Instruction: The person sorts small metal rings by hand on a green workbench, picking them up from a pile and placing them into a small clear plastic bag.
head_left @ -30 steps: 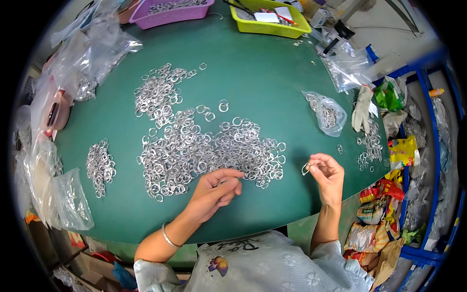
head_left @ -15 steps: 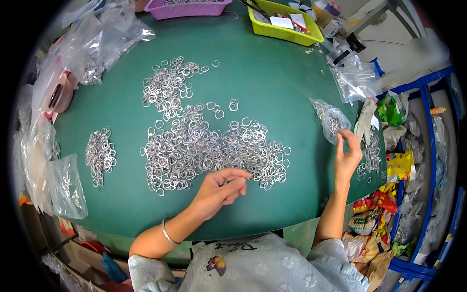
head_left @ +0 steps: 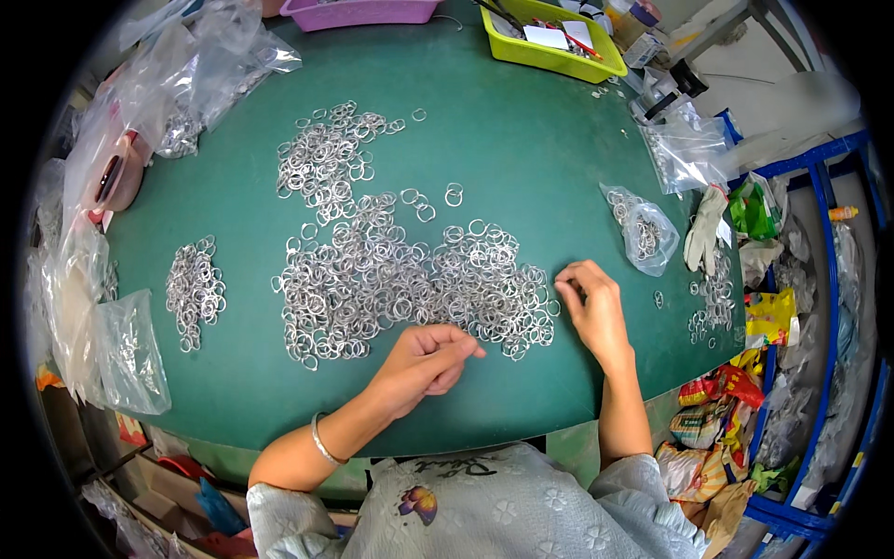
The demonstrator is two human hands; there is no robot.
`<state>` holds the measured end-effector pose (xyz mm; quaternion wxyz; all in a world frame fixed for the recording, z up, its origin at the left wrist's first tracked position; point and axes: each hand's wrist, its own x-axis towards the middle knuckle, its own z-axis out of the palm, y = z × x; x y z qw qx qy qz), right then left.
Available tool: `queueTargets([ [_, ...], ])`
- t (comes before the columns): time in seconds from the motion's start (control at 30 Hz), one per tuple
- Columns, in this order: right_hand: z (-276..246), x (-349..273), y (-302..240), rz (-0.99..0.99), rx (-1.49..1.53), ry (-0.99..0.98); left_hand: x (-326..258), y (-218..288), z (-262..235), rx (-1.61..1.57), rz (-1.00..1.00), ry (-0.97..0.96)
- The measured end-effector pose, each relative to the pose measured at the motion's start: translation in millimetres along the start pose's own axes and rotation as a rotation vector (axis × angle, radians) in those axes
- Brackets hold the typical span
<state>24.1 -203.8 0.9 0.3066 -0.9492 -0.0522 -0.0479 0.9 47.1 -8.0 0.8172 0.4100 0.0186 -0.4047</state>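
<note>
A broad heap of silver metal rings [head_left: 372, 279] lies mid-table. My left hand [head_left: 430, 366] is closed at the heap's near edge, thumb pressed on the bent fingers; a metal ring showed inside it in the earlier frame, but the fingers now cover the inside. By the heap's right side hovers my right hand [head_left: 596, 303], its fingers bent and the thumb apart from them, with nothing seen between. Farther right sits a small clear bag [head_left: 649, 238] with rings in it. One lone ring [head_left: 658, 299] lies just below that bag.
Smaller ring piles lie at far left [head_left: 196, 293], behind the heap [head_left: 326, 158] and by the right edge [head_left: 715, 298]. A glove [head_left: 705, 228] rests there. Purple [head_left: 363, 14] and yellow-green [head_left: 549, 56] trays stand at the back. Plastic bags [head_left: 130, 349] line the left side.
My right hand has left the small clear bag and moved left to the heap's right side. The lone ring shows where that hand was. My left hand stays almost in place.
</note>
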Motion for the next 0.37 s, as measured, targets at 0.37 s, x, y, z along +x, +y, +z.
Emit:
queueTargets([
  [0.37, 12.5, -13.9, -41.9, 0.441, 1.744, -0.513, 1.2, -3.0, 14.7, 0.340, 0.399, 0.063],
])
